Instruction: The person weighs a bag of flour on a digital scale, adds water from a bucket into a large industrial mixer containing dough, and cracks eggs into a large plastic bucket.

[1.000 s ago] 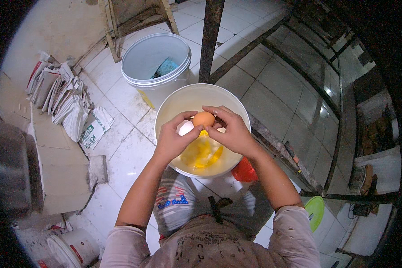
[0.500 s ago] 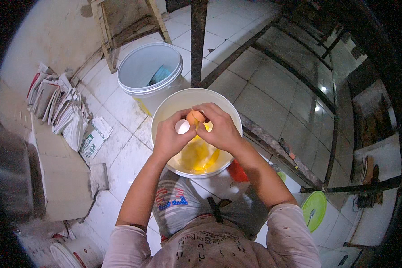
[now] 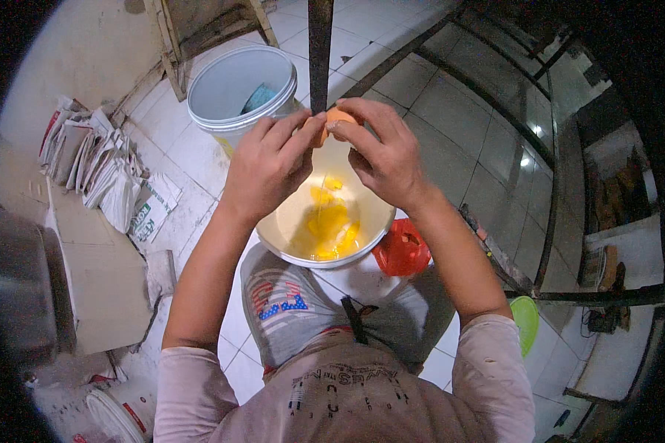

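Note:
Both of my hands are raised over the far rim of a cream-white bucket point(image 3: 377, 214) that stands in front of me, by my knees. My right hand point(image 3: 388, 159) pinches an orange-brown eggshell point(image 3: 340, 118) between thumb and fingers. Pressed close beside it, my left hand point(image 3: 264, 166) grips another part of shell; the fingers hide much of both parts, and I cannot tell whether they are joined. Several yellow yolks with clear egg white point(image 3: 331, 225) lie at the bottom of the bucket.
A second white bucket point(image 3: 213, 92) with something blue inside stands beyond my left hand. A red plastic item point(image 3: 403, 249) sits beside my right knee, a green lid point(image 3: 524, 325) farther right. Paper sheets point(image 3: 100, 162) are piled at left. A dark metal post point(image 3: 319, 55) rises ahead.
My hands have moved up and away, from the middle of the bucket to beyond its far rim, still holding shell. The broken egg's opening and white inside no longer show.

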`<move>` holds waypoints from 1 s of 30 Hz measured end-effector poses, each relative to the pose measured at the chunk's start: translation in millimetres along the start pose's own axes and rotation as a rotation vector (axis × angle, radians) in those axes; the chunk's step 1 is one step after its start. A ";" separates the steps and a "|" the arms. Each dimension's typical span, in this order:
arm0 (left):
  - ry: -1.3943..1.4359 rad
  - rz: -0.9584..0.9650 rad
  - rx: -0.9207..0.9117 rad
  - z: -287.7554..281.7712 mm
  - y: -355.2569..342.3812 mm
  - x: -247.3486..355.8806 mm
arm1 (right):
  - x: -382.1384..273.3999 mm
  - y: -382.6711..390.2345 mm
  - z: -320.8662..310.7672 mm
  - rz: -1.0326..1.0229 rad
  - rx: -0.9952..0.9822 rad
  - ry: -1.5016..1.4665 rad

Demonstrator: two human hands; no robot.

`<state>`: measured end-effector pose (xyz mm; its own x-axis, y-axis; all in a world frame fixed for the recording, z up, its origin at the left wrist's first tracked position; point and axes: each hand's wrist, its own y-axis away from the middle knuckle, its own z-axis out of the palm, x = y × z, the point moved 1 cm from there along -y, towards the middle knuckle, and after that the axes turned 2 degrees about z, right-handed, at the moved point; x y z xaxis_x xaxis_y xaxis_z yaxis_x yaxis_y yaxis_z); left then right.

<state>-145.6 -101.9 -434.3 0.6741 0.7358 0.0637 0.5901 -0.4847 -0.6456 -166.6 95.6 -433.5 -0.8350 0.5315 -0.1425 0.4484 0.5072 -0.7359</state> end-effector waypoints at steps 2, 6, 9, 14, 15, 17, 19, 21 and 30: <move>0.020 -0.009 0.019 -0.1 -0.1 2.1 | 0.1 3.6 0.8 -0.024 0.013 0.051; 0.057 -0.141 -0.087 8.2 12.9 -2.0 | 3.3 16.0 7.9 0.107 -0.057 0.060; 0.513 -0.535 -0.119 35.1 34.7 -7.2 | 2.7 34.5 25.0 0.484 0.054 -0.210; 0.875 -0.709 0.056 70.7 61.7 7.3 | -17.7 59.5 63.5 1.217 0.204 -1.486; 0.803 -0.656 0.053 74.2 62.8 10.2 | -20.7 63.5 67.0 1.258 0.198 -1.587; 0.754 -0.642 0.038 78.4 62.7 12.1 | -19.6 69.6 73.9 1.262 0.234 -1.565; 0.701 -0.629 0.008 78.8 61.7 12.2 | -19.8 70.6 73.2 1.273 0.230 -1.538; 0.719 -0.614 -0.018 80.6 58.5 12.3 | -16.2 75.4 74.2 1.274 0.231 -1.572; 1.591 -1.009 -0.018 96.4 60.4 13.5 | -33.0 55.3 68.3 0.846 0.146 -1.055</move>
<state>-143.7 -75.6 -545.8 -0.1604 -0.3513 0.9224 0.9719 -0.2194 0.0855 -136.0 59.7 -514.7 -0.1979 -0.1597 -0.9671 0.9581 0.1772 -0.2252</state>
